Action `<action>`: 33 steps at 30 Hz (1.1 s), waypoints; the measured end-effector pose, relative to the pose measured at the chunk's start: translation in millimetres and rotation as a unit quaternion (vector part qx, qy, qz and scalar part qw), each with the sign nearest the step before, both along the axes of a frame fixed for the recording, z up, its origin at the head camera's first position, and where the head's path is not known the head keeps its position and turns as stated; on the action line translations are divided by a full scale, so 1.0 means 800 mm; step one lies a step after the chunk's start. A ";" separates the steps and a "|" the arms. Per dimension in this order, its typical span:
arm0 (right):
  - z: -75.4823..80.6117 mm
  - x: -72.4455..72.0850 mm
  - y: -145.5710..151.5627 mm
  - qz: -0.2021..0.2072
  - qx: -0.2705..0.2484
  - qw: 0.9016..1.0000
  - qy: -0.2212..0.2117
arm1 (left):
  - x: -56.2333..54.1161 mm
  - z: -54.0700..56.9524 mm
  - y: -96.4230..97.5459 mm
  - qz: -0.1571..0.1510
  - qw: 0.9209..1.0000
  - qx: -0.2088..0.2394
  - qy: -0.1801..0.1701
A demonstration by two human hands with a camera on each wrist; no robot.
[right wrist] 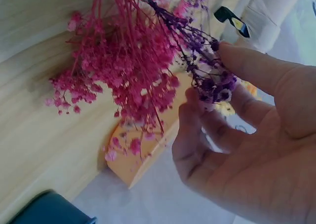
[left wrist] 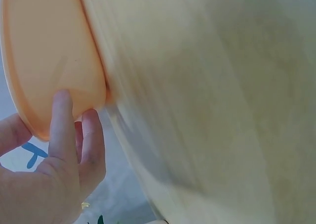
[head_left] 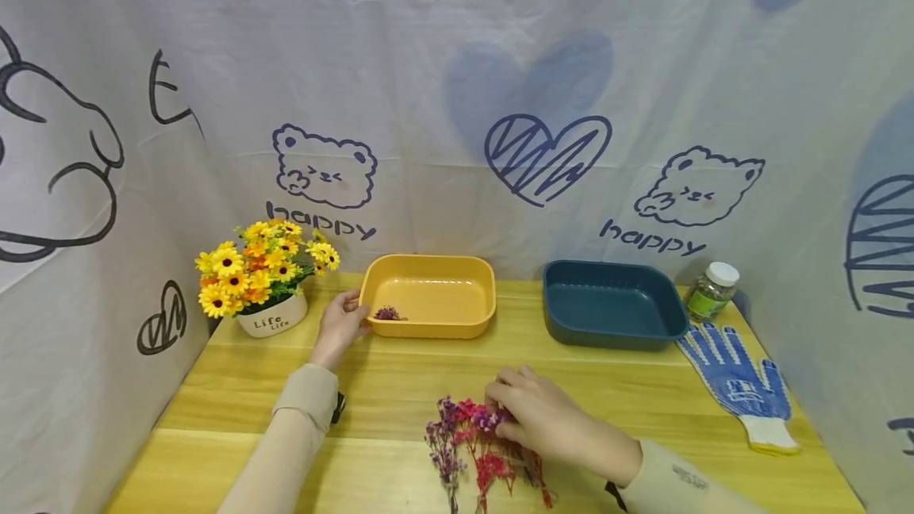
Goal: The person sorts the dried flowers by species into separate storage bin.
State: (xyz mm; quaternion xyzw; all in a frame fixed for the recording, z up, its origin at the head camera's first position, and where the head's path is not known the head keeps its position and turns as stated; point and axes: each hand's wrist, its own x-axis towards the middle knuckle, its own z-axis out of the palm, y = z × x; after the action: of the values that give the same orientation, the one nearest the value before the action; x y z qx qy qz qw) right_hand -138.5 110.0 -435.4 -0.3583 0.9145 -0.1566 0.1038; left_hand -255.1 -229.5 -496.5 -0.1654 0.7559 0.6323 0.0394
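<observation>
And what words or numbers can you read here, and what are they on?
"Life Life": on the white flowerpot.
"happy": on the hanging cloth, under the left bear.
"happy": on the cloth, under the right bear.
Jar label: too small to read.
Glove print: too blurred.
Right sleeve mark: too blurred.

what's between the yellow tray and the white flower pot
The head view shows the left hand between the white flower pot and the yellow tray, its fingers touching the tray's left end.
</observation>
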 end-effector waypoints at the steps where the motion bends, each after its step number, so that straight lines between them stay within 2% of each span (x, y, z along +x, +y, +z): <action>1: 0.002 0.000 0.002 0.003 -0.009 1.000 -0.004 | 0.000 0.000 0.000 0.000 1.000 -0.001 -0.001; 6: 0.018 -0.001 0.014 0.009 -0.058 0.997 -0.046 | 0.001 0.003 0.000 -0.001 1.000 0.002 -0.002; 10: 0.030 -0.005 0.024 0.001 -0.110 0.989 -0.098 | 0.000 0.003 0.000 -0.005 1.000 0.008 0.002; 14: 0.038 -0.009 0.033 -0.011 -0.153 0.977 -0.146 | 0.001 0.001 0.000 -0.009 1.000 0.006 0.006; 18: 0.042 -0.011 0.039 -0.017 -0.197 0.966 -0.167 | 0.002 0.001 -0.001 -0.010 1.000 0.001 0.005; 22: 0.046 -0.015 0.040 -0.032 -0.235 0.949 -0.206 | 0.002 0.002 -0.001 -0.014 1.000 -0.003 0.001; 28: 0.055 -0.029 0.036 -0.040 -0.281 0.932 -0.224 | -0.001 0.005 -0.001 -0.031 0.999 -0.011 -0.002; 33: 0.063 -0.044 0.035 -0.071 -0.310 0.911 -0.263 | -0.002 0.007 -0.001 -0.030 1.000 -0.009 0.001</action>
State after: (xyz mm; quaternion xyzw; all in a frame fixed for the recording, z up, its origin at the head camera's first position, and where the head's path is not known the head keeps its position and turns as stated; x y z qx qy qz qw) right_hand -173.7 137.9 -384.7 -0.2522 0.7828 -0.5275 0.2132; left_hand -257.0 -230.4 -490.6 -0.1418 0.7659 0.6246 0.0561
